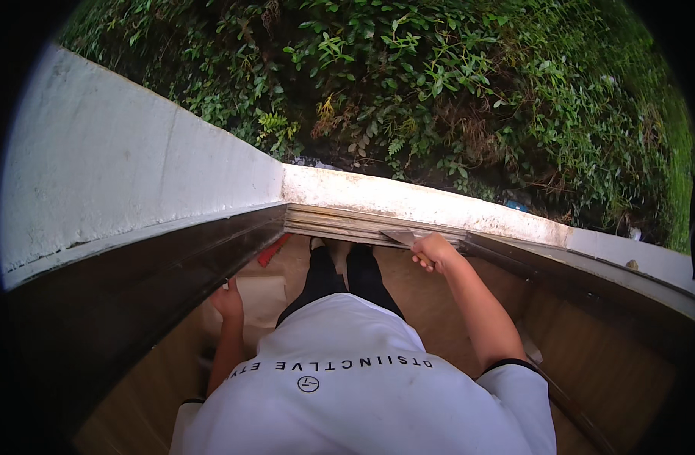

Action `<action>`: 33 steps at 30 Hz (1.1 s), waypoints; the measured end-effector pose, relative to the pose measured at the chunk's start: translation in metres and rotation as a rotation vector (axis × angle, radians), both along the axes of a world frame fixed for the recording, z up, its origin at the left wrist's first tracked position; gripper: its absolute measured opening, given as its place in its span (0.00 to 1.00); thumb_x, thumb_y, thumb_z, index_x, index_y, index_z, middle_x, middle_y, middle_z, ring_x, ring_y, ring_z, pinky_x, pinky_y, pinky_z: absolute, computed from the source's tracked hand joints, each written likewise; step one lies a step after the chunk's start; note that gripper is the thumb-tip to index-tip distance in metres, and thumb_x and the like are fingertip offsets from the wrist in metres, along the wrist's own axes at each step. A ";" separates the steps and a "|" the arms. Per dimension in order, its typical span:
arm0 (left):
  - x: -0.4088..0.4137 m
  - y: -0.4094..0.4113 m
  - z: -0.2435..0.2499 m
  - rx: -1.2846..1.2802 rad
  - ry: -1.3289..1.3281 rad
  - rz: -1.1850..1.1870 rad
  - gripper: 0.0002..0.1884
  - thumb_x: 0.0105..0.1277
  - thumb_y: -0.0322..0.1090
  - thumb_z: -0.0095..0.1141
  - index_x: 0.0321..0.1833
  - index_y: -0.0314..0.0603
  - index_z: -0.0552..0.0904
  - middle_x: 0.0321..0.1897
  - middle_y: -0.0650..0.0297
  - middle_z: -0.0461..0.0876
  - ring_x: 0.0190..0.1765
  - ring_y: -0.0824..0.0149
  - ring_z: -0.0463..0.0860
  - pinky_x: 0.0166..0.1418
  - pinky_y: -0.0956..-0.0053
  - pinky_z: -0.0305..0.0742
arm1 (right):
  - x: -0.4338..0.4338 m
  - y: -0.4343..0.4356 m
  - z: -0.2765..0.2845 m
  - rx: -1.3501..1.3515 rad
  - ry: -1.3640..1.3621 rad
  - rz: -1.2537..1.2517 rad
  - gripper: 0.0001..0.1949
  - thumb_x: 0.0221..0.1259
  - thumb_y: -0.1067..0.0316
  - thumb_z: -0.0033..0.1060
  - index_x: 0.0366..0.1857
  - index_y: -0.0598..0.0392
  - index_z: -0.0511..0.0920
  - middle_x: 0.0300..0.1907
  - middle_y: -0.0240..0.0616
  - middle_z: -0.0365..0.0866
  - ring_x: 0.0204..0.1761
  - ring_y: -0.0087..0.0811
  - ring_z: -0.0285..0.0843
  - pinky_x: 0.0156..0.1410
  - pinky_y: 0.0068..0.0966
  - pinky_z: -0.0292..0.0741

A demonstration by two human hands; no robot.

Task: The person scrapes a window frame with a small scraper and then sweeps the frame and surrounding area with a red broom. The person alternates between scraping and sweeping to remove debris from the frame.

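My right hand (435, 252) grips the wooden handle of a putty knife (400, 235), whose flat metal blade points left and lies against or just over the layered, worn sill edge (347, 223). Above that edge runs a white, stained masonry ledge (381, 196). On the left, my left hand (228, 300) is near the lower edge of a dark panel (154, 256); its fingers are partly hidden there, and whether it holds anything is unclear.
A white wall (114, 142) rises at the left. Beyond the ledge grow dense green shrubs (438, 74). A pale sheet (262, 298) and a red item (273, 250) lie on the brown floor (438, 307) near my legs. A small stone (631, 264) sits on the right ledge.
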State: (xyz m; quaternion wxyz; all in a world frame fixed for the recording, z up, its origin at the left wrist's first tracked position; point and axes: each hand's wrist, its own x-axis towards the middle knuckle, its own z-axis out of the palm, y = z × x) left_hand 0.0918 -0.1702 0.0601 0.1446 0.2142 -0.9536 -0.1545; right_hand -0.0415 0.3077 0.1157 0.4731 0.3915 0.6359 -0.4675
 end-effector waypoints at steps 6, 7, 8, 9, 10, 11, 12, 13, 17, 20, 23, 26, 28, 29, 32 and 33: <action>-0.010 -0.007 0.000 -0.026 0.105 -0.099 0.15 0.50 0.26 0.66 0.42 0.40 0.82 0.33 0.55 0.79 0.40 0.58 0.78 0.46 0.62 0.73 | -0.009 -0.042 -0.004 0.031 -0.003 0.037 0.07 0.57 0.73 0.53 0.24 0.64 0.74 0.17 0.45 0.74 0.12 0.31 0.67 0.14 0.28 0.59; -0.006 -0.010 -0.005 -0.004 0.102 -0.098 0.15 0.49 0.25 0.66 0.42 0.40 0.82 0.32 0.55 0.79 0.40 0.58 0.78 0.45 0.63 0.73 | -0.012 -0.046 -0.004 0.017 -0.006 0.040 0.07 0.57 0.73 0.53 0.24 0.64 0.74 0.16 0.46 0.73 0.12 0.32 0.68 0.14 0.28 0.59; -0.003 -0.013 -0.008 0.017 0.098 -0.097 0.15 0.49 0.25 0.66 0.42 0.39 0.82 0.32 0.55 0.78 0.39 0.58 0.78 0.45 0.63 0.73 | -0.015 -0.050 -0.004 0.004 -0.008 0.044 0.07 0.57 0.73 0.52 0.23 0.64 0.74 0.16 0.47 0.73 0.13 0.32 0.68 0.14 0.28 0.59; -0.002 -0.014 -0.008 0.026 0.072 -0.097 0.15 0.49 0.24 0.66 0.42 0.39 0.82 0.33 0.55 0.78 0.39 0.58 0.78 0.45 0.63 0.73 | -0.016 -0.053 -0.006 -0.009 -0.007 0.039 0.07 0.57 0.74 0.52 0.23 0.65 0.74 0.16 0.47 0.73 0.12 0.33 0.68 0.14 0.28 0.59; -0.001 -0.014 -0.009 0.036 0.046 -0.097 0.15 0.49 0.24 0.66 0.42 0.38 0.81 0.34 0.54 0.78 0.39 0.58 0.78 0.45 0.64 0.73 | -0.019 -0.056 -0.011 -0.021 -0.006 0.034 0.07 0.57 0.74 0.51 0.23 0.65 0.74 0.15 0.48 0.72 0.12 0.34 0.67 0.13 0.29 0.58; 0.000 -0.014 -0.010 0.045 0.021 -0.097 0.15 0.49 0.24 0.66 0.42 0.38 0.81 0.34 0.54 0.77 0.39 0.58 0.78 0.45 0.64 0.73 | -0.021 -0.059 -0.014 -0.033 -0.004 0.029 0.07 0.57 0.74 0.51 0.22 0.65 0.74 0.15 0.49 0.72 0.11 0.34 0.67 0.13 0.29 0.58; -0.001 -0.015 -0.011 0.034 0.052 -0.100 0.16 0.49 0.23 0.65 0.42 0.38 0.81 0.35 0.53 0.77 0.38 0.58 0.78 0.44 0.65 0.73 | -0.025 -0.065 -0.015 -0.028 -0.006 0.032 0.08 0.57 0.75 0.51 0.22 0.65 0.73 0.14 0.49 0.72 0.10 0.35 0.66 0.13 0.30 0.58; -0.002 -0.015 -0.012 0.022 0.084 -0.103 0.16 0.49 0.23 0.65 0.43 0.38 0.81 0.36 0.53 0.77 0.38 0.58 0.78 0.43 0.65 0.73 | -0.030 -0.072 -0.016 -0.024 -0.007 0.034 0.08 0.57 0.75 0.50 0.21 0.64 0.73 0.14 0.50 0.72 0.09 0.35 0.65 0.12 0.30 0.58; -0.007 -0.015 -0.006 -0.045 0.125 -0.157 0.16 0.50 0.22 0.64 0.44 0.38 0.81 0.39 0.53 0.76 0.39 0.59 0.77 0.41 0.68 0.74 | -0.040 -0.093 -0.023 -0.025 -0.012 0.061 0.09 0.56 0.76 0.49 0.19 0.65 0.72 0.13 0.51 0.71 0.07 0.36 0.63 0.12 0.32 0.58; 0.000 -0.018 -0.010 0.091 0.060 -0.076 0.18 0.51 0.22 0.64 0.47 0.38 0.80 0.43 0.52 0.75 0.41 0.58 0.77 0.41 0.68 0.74 | -0.036 -0.108 -0.020 -0.008 -0.017 0.148 0.08 0.56 0.74 0.52 0.19 0.63 0.73 0.15 0.45 0.74 0.11 0.32 0.70 0.11 0.27 0.60; 0.001 -0.020 -0.016 0.142 0.129 -0.083 0.19 0.52 0.22 0.63 0.49 0.38 0.79 0.49 0.50 0.73 0.46 0.55 0.76 0.47 0.65 0.73 | -0.018 -0.123 -0.024 0.033 0.066 0.223 0.10 0.54 0.76 0.49 0.16 0.65 0.72 0.14 0.47 0.72 0.11 0.35 0.70 0.11 0.31 0.61; -0.001 -0.014 -0.007 0.088 0.086 -0.119 0.20 0.53 0.22 0.62 0.51 0.38 0.79 0.52 0.48 0.71 0.50 0.53 0.74 0.52 0.63 0.70 | -0.007 -0.142 -0.012 0.123 0.111 0.205 0.10 0.51 0.77 0.48 0.15 0.68 0.76 0.14 0.51 0.76 0.13 0.41 0.75 0.16 0.35 0.69; -0.003 -0.016 -0.007 0.123 0.049 -0.103 0.20 0.54 0.23 0.62 0.52 0.39 0.79 0.52 0.48 0.71 0.52 0.52 0.73 0.54 0.62 0.69 | -0.003 -0.149 -0.011 0.147 0.111 0.185 0.11 0.52 0.77 0.48 0.15 0.68 0.77 0.14 0.51 0.77 0.13 0.41 0.75 0.17 0.35 0.69; -0.004 -0.018 -0.007 0.140 0.030 -0.096 0.20 0.54 0.23 0.62 0.52 0.39 0.78 0.52 0.48 0.72 0.54 0.51 0.73 0.55 0.61 0.69 | 0.000 -0.151 -0.010 0.159 0.110 0.175 0.11 0.52 0.77 0.48 0.15 0.68 0.77 0.14 0.51 0.77 0.13 0.41 0.75 0.17 0.35 0.69; -0.008 -0.021 -0.008 0.058 -0.025 -0.106 0.21 0.53 0.23 0.62 0.53 0.39 0.78 0.52 0.47 0.73 0.55 0.50 0.73 0.57 0.60 0.68 | 0.011 -0.156 -0.012 0.150 0.153 0.150 0.11 0.54 0.75 0.45 0.19 0.70 0.75 0.14 0.52 0.76 0.12 0.40 0.75 0.16 0.36 0.69; -0.009 -0.021 -0.008 0.070 -0.011 -0.113 0.21 0.53 0.23 0.63 0.52 0.39 0.79 0.53 0.47 0.72 0.55 0.50 0.73 0.57 0.60 0.69 | 0.017 -0.156 -0.013 0.147 0.165 0.143 0.11 0.54 0.75 0.44 0.20 0.71 0.74 0.14 0.52 0.75 0.12 0.40 0.75 0.16 0.36 0.70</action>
